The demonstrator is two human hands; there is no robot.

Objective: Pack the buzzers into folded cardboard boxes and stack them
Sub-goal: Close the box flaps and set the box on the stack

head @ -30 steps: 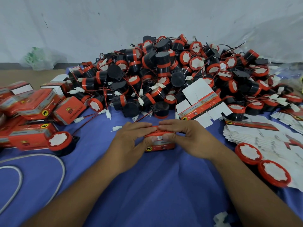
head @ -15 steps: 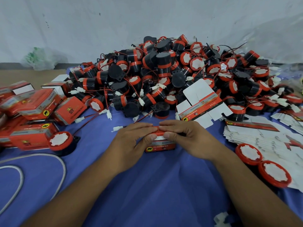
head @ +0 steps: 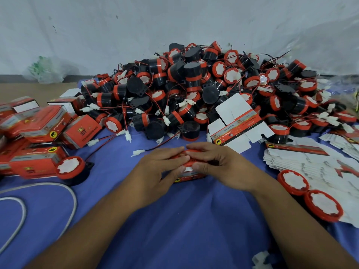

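Both hands are gripping one small red box (head: 191, 177) sitting mid-desk on the blue cloth (head: 174, 220): the left hand (head: 155, 168) and right hand (head: 220, 167) are each curling a grip over its top edge. The buzzer pile (head: 194, 84) is crowding just behind, packed boxes (head: 38, 133) are lying left, flat cartons (head: 310, 166) right, with bare cloth lying open nearer the person

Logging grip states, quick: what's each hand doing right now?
Left hand: grips the red box.
Right hand: grips the same box.

"ST" on red box (head: 83, 133), "Genuine Parts" and seemingly "QTY:1PC" on unfolded carton (head: 236, 111)
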